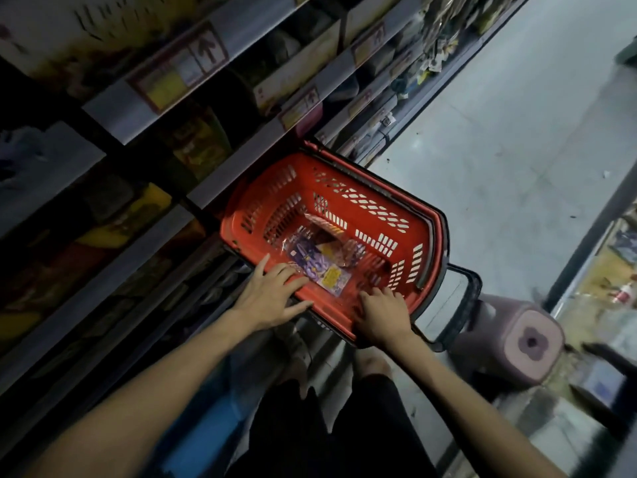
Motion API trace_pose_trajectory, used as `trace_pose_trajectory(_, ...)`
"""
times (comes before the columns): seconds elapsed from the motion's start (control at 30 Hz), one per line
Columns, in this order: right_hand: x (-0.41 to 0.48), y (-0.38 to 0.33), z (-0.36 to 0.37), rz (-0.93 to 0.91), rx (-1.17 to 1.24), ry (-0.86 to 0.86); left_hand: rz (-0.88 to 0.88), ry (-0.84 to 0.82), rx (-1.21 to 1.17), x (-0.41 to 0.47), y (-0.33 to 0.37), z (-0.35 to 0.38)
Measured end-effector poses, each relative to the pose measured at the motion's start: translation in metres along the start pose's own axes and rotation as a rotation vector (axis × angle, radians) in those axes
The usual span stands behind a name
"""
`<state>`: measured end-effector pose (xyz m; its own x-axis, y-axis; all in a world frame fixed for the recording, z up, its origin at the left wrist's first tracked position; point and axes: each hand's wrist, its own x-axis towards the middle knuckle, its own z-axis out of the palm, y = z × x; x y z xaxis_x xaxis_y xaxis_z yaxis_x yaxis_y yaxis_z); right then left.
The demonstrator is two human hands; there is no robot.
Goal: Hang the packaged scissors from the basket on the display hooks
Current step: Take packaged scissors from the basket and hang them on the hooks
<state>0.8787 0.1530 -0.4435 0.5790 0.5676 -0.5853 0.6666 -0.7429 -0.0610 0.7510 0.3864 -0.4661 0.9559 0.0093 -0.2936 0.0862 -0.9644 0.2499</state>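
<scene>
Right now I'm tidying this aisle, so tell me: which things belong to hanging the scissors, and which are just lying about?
For the job: packaged scissors, red basket holding them, left hand beside the package, right hand at its rim.
Just about: purple stool beside the basket, price labels on the shelf edges.

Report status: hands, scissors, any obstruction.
Left hand open over basket rim, beside packaged scissors. Right hand curled inside basket, grip unclear. Packs on basket floor, uncovered.

The left hand (272,298) and right hand (382,315) are bare. The left forearm (155,391) and right forearm (465,384) are uncovered to the edge of view. A black garment (344,436) covers the legs; its cut is indistinct.
</scene>
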Motion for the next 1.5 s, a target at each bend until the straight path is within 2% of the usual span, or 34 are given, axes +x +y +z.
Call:
trace_pose_trajectory(0.17, 0.091, -0.002, 0.020, 0.010, 0.136, -0.237, -0.013, 0.055, -0.003, 0.008, -0.008, 0.017)
trace_pose_trajectory(0.37, 0.149, -0.004, 0.070, 0.101, 0.161, -0.254, -0.078, 0.154, -0.027, 0.012, -0.004, 0.032)
trace_pose_trajectory(0.53, 0.170, -0.004, 0.109, 0.189, 0.273, -0.291, -0.111, 0.279, -0.063, 0.018, -0.003, 0.046)
trace_pose_trajectory(0.67, 0.178, -0.006, 0.121, 0.222, 0.318, -0.221, -0.122, 0.337, -0.080, 0.020, -0.003, 0.053)
trace_pose_trajectory(0.83, 0.187, -0.002, 0.111, 0.365, 0.494, -0.106, -0.146, 0.354, -0.094, 0.021, 0.000, 0.051)
trace_pose_trajectory(0.97, 0.184, 0.002, 0.091, 0.356, 0.567, -0.117, -0.170, 0.328, -0.090, 0.021, 0.002, 0.046)
trace_pose_trajectory(1.13, 0.164, 0.011, 0.052, 0.333, 0.614, -0.047, -0.215, 0.291, -0.117, 0.023, 0.006, 0.039)
trace_pose_trajectory(1.33, 0.108, 0.025, -0.003, 0.258, 0.775, 0.126, -0.354, 0.220, -0.156, 0.028, 0.014, 0.029)
trace_pose_trajectory(1.43, 0.079, 0.017, -0.024, 0.212, 0.853, 0.208, -0.469, 0.131, -0.274, 0.040, 0.023, 0.014)
trace_pose_trajectory(1.5, 0.061, 0.005, -0.034, 0.116, 0.849, 0.324, -0.586, 0.096, -0.546, 0.049, 0.028, -0.003)
